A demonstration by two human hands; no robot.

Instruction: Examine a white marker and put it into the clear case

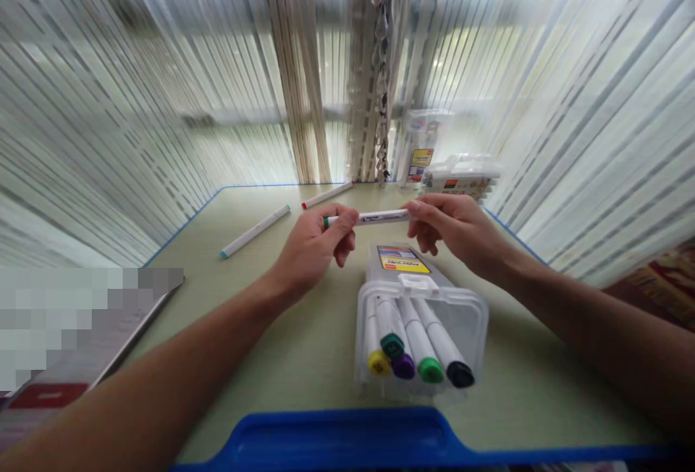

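Note:
A white marker [383, 218] with a green end is held level above the table, gripped at both ends. My left hand [320, 240] pinches it near the green end, and my right hand [448, 229] pinches the other end, whose tip is hidden by the fingers. Below and between the hands lies a clear plastic marker case [481, 327] with a yellow label. Several white markers [415, 331] rest in its near part, their yellow, dark green, purple, bright green and black ends facing me.
On the pale table [260, 363] lie a light-blue-ended marker [255, 232] and a red-ended marker [326, 195]. At the back right stand an upright clear case [420, 150] and another filled case [461, 177]. String curtains surround the table; a blue tray edge [347, 439] runs along the front.

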